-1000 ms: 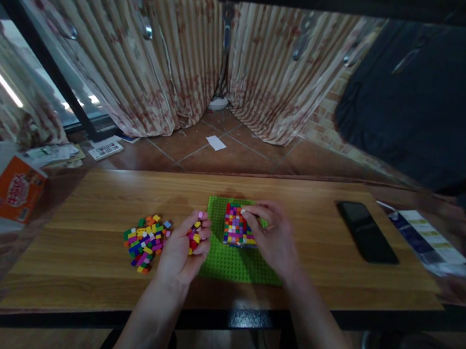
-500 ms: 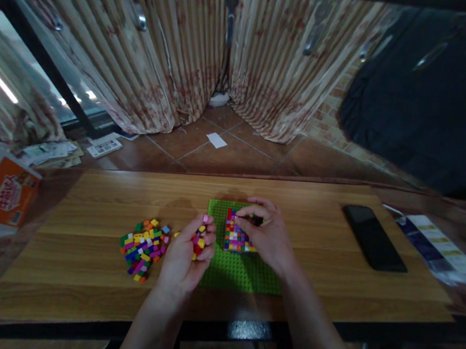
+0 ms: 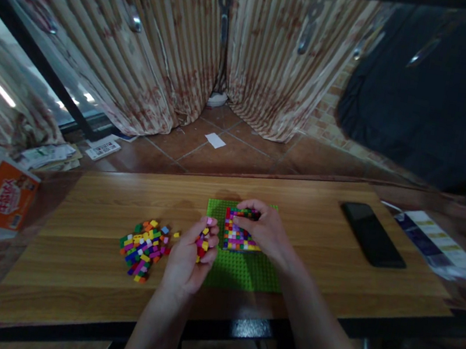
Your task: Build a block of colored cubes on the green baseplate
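Small, hard-edged bricks of glossy plastic, cubes and short bars in many colours, lie in a loose pile (image 3: 143, 249) on the table (image 3: 80, 268), whose top is smooth and wood-grained. Right of the pile, a flat green baseplate (image 3: 239, 273), evenly studded, lies on the wood. On its far part sits a low, squared block of bricks (image 3: 234, 236), its top a tight patchwork of red, white, purple, orange and yellow.

The left hand (image 3: 186, 258) is cupped, its grip curled around a handful of loose bricks (image 3: 203, 245), with a pink brick (image 3: 210, 221) at the thumb and forefinger tips. The right hand (image 3: 265, 233) bends over the block, its grip narrow, fingertips at the patchwork; whether they pinch a piece, I cannot tell.
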Tool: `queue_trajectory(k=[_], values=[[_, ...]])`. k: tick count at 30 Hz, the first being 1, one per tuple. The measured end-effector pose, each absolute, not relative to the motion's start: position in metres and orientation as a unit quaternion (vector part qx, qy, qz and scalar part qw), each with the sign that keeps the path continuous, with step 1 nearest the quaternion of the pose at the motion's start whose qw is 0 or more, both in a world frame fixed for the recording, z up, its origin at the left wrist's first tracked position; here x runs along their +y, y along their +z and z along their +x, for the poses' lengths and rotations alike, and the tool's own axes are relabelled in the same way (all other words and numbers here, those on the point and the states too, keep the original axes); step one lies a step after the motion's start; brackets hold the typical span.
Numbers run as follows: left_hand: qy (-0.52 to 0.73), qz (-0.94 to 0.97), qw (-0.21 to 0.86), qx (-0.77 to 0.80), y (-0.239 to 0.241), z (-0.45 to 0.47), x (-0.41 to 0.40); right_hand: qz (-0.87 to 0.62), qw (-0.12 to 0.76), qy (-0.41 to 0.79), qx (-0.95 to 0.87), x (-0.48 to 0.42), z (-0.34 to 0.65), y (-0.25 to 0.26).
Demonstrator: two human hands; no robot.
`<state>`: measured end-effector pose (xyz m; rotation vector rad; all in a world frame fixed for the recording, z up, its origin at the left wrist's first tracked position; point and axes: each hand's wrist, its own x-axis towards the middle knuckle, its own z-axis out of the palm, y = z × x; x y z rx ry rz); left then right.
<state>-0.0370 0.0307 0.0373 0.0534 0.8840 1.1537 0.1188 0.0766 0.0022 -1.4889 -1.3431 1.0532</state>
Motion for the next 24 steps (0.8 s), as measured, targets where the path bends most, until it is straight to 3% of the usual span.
queue_trajectory(k=[10,24], values=[[0.518,0.042,0.750,0.409,0.0328,-0.0311,0.0295,-0.590,0.419,0.390,-0.570,0.0801,0.1186,0.0019],[0.519,0.045,0.745,0.416,0.0315,-0.0293,0.0303,-0.576,0.434,0.438,-0.537,0.0849,0.1171,-0.0002]])
